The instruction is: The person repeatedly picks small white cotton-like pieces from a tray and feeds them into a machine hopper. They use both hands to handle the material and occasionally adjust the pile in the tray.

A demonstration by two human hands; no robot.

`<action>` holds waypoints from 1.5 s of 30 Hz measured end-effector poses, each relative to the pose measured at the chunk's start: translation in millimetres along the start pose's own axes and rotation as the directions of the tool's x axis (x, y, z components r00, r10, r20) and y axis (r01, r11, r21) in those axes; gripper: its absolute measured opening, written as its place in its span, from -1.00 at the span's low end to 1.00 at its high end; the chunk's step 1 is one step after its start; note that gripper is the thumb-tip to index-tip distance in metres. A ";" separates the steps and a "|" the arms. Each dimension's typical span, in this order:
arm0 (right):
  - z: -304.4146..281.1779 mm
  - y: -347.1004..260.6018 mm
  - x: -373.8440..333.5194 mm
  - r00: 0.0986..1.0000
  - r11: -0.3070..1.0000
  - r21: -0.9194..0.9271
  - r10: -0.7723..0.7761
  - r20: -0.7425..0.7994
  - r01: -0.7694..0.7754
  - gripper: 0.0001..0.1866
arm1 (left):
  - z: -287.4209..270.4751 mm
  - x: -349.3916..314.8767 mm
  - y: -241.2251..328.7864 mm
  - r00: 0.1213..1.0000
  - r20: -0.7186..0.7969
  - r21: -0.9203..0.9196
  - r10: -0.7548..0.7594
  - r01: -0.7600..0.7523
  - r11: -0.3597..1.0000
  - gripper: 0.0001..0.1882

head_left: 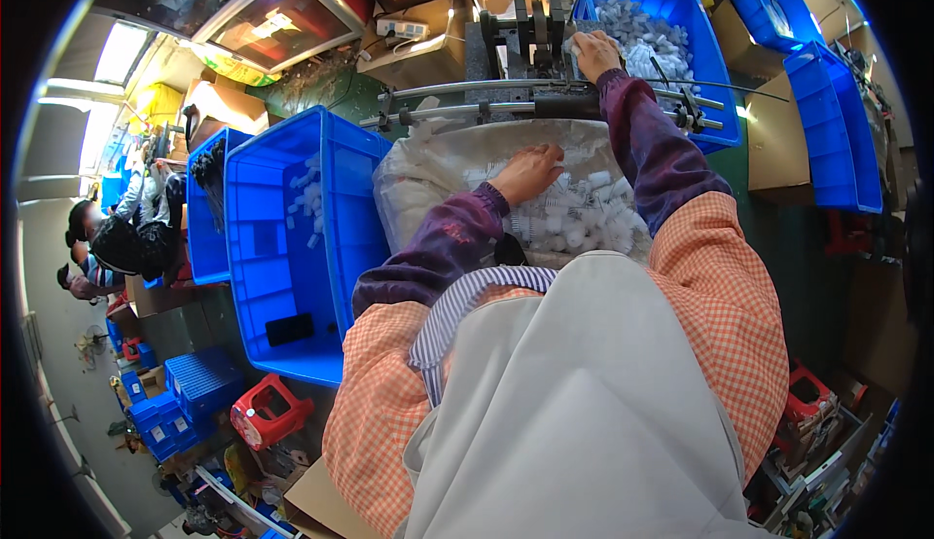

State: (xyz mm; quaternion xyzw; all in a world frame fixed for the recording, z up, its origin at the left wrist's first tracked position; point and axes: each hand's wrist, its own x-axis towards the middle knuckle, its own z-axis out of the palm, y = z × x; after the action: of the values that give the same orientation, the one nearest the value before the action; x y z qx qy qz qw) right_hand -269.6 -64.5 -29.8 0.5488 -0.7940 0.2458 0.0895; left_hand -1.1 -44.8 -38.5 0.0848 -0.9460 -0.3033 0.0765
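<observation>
Just beyond the pale grey apron, a heap of small whitish plastic pieces lay on clear plastic sheeting, on the person's side of the metal rails of a dark machine. From my remote post I read that as placing for a short reach.

Left hand: palm down over the heap, fingers loosely bent; tips partly lost to me, so I could not tell whether a piece was pinched.

Right hand: stretched out to the machine's right side, fingers curled over it. Couldn't make out what lay beneath, or whether it was gripped. One hand per spot, I judged, to spare crossing arms.

Beyond the rails, right: blue bin with more pale pieces. Left of the heap: second blue bin, scattered pieces and a dark flat slab inside, probably stood there for easy access.
</observation>
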 end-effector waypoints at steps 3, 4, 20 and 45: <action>-1.4 -1.0 3.3 1.000 1.000 0.009 0.015 0.016 -0.015 -0.83 | 0.2 -0.7 -2.3 0.999 -0.002 0.007 0.043 -0.043 0.999 -0.80; -1.2 0.0 3.2 0.999 1.000 0.015 0.025 0.028 -0.026 -0.84 | -0.1 0.7 -2.6 0.999 0.007 -0.003 0.034 -0.034 0.999 -0.80; -10.9 1.4 -4.3 0.965 0.949 -0.214 0.252 0.071 -0.232 -0.75 | 13.3 2.2 -16.2 0.999 0.033 -0.002 0.014 -0.014 1.000 -0.82; -11.7 -2.8 -1.3 0.971 0.975 -0.078 0.216 0.104 -0.209 -0.79 | 13.2 -2.1 -14.9 0.999 -0.029 -0.035 0.019 -0.020 0.999 -0.85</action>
State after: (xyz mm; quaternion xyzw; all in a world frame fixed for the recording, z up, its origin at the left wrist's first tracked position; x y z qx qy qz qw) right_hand -268.0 -58.5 -19.4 0.4703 -0.8596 0.1965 0.0362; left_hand 0.0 -48.9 -58.0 0.0784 -0.9402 -0.3177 0.0945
